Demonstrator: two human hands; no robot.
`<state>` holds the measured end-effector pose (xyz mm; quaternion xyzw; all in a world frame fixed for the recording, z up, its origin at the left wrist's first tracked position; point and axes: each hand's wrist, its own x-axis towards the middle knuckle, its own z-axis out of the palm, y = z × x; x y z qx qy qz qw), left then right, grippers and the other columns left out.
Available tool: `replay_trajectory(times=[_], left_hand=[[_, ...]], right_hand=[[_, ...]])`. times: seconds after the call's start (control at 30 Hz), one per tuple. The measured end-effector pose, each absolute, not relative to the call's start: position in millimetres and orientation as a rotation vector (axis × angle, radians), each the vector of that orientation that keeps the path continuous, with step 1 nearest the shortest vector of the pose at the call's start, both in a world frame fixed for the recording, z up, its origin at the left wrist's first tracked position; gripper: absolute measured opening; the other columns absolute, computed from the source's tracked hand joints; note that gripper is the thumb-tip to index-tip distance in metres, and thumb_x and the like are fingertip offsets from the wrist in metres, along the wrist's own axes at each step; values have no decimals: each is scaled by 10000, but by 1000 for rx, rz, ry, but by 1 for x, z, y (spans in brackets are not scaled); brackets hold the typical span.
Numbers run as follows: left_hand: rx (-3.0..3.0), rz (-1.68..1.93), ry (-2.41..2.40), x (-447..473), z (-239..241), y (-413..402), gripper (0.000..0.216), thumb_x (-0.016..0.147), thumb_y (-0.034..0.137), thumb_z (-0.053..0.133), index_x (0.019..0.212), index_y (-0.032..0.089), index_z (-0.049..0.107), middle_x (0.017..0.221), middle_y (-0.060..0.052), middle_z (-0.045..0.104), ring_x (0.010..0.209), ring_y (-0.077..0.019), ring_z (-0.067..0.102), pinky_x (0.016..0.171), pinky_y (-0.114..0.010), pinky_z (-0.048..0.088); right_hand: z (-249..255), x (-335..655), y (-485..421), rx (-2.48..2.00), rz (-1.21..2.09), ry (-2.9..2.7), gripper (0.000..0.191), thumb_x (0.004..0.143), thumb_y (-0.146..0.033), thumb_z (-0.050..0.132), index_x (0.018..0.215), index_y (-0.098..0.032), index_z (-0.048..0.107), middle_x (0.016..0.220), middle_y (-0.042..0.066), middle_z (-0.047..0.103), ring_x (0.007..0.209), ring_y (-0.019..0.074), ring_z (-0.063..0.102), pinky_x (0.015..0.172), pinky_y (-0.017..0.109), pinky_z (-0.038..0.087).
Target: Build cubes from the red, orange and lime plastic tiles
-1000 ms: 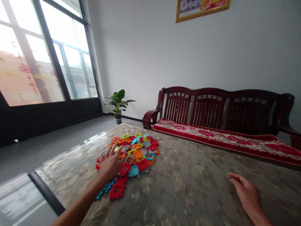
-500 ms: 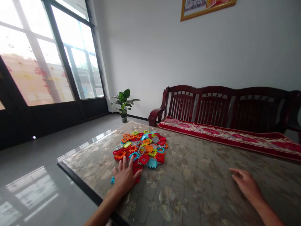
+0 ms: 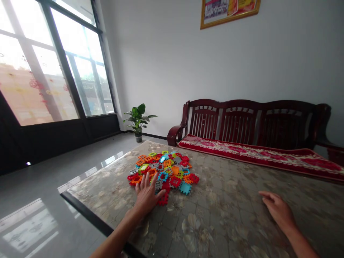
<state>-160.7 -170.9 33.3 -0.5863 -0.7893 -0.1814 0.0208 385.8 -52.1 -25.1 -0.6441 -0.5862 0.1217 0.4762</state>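
Flat plastic building pieces with notched edges, in red, orange, blue, grey and lime, lie in a loose heap [image 3: 168,168] on the table [image 3: 215,215]. My left hand [image 3: 147,195] is open with its fingers spread, palm down, over the near left edge of the heap. Its fingertips touch or hover just above the pieces there; which of these, I cannot tell. A red piece [image 3: 163,199] shows beside the thumb. Well to the right of the heap, my right hand [image 3: 278,208] rests on the tabletop, index finger stretched out, holding nothing.
Beyond the table stands a dark red wooden bench [image 3: 239,123] with a red floral cushion [image 3: 242,152]. A potted plant [image 3: 138,120] is on the floor at the far left. The table's dark left edge [image 3: 86,213] borders the tiled floor.
My left hand has moved slightly right and forward against the heap. Near pieces have shifted right, with a red and a blue one now sticking out. My right hand stays about where it was.
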Motion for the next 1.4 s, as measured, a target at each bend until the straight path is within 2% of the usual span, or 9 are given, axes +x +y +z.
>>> replay_trajectory(times=[0.1,0.3,0.47,0.63,0.8,0.97,1.07,1.27,1.4], left_hand=[[-1699,-468,-2598,-192,26,-180,820,824,650,510,1529,272,328,1632,-167,176,1492,-400,122,1128,-642,158],[-1435,-444,-2829,-230,29,-153,808,876,684,306,1536,219,317,1605,-207,239,1454,-424,241,1120,-646,177],[-1527,-495,-2749,-215,25,-118,759,863,681,372,1493,258,406,1600,-152,287,1449,-433,239,1125,-620,209],[-1843,-899,-2327,-222,17,-108,518,945,471,356,1382,265,541,1495,-78,479,1442,-281,311,1177,-508,248],[-2004,-1248,-2032,-244,34,-109,529,961,429,296,1394,217,513,1525,-84,436,1397,-205,403,1168,-384,316],[-1302,-1060,-2597,-261,45,-99,631,926,482,352,1454,148,438,1524,-210,398,1457,-357,271,1159,-575,221],[-1245,-962,-2808,-261,40,-89,704,894,542,404,1432,90,461,1488,-269,421,1423,-439,300,1132,-647,173],[-1702,-1138,-2558,-234,43,-69,530,958,388,296,1405,198,508,1490,-81,495,1409,-195,394,1165,-368,303],[-1720,-1483,-2301,-225,49,-73,549,969,391,271,1456,198,436,1508,-63,473,1403,-169,401,1165,-351,312]], right_hand=[[-23,385,-52,-1588,283,-1454,385,591,-448,505,777,-218,751,934,97,716,847,278,667,781,380,524],[-25,385,-51,-1594,252,-1476,381,604,-447,490,774,-224,749,933,92,718,874,279,668,832,391,512],[-27,386,-53,-1598,265,-1453,354,620,-434,502,777,-234,748,947,80,723,875,262,674,804,354,523],[-23,384,-56,-1622,284,-1428,360,627,-450,497,779,-238,745,961,79,731,893,275,676,815,371,521],[-20,383,-58,-1651,308,-1395,378,612,-478,506,782,-240,745,948,83,737,891,295,680,822,395,519],[-21,383,-57,-1654,288,-1380,368,603,-476,506,760,-246,745,946,85,741,905,306,680,798,397,521],[-22,384,-56,-1646,298,-1388,360,606,-469,513,765,-248,748,936,76,745,900,297,683,792,383,522],[-24,386,-53,-1635,327,-1394,361,631,-477,519,788,-245,748,931,67,752,889,284,686,791,369,517],[-23,385,-52,-1621,337,-1387,372,620,-476,519,793,-240,749,918,69,753,870,285,688,810,380,517]])
